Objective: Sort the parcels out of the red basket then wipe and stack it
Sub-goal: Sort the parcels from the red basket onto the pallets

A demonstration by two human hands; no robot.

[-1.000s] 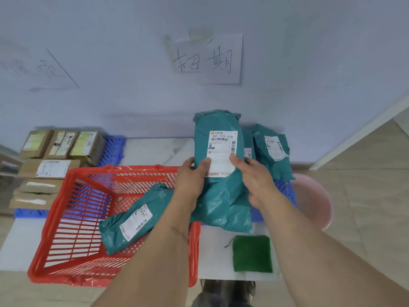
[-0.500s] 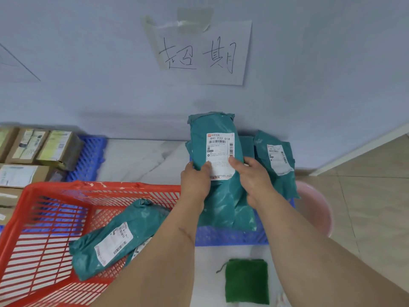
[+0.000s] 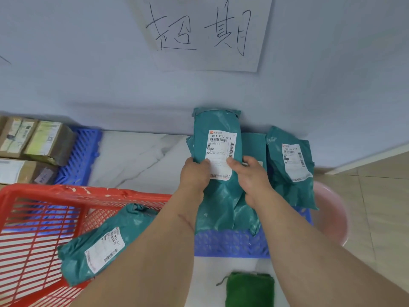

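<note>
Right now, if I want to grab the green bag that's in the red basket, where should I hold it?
Probably around its middle, coming from above. The bag in the basket lies slanted against the red basket's back wall, long and soft, label up, so fingers can wrap across its narrow width. A forearm covers its right part, so the left half is easier to reach.

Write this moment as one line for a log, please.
hands: left hand and right hand grip teal parcel | place: over blue tray | red basket: one parcel left
</note>
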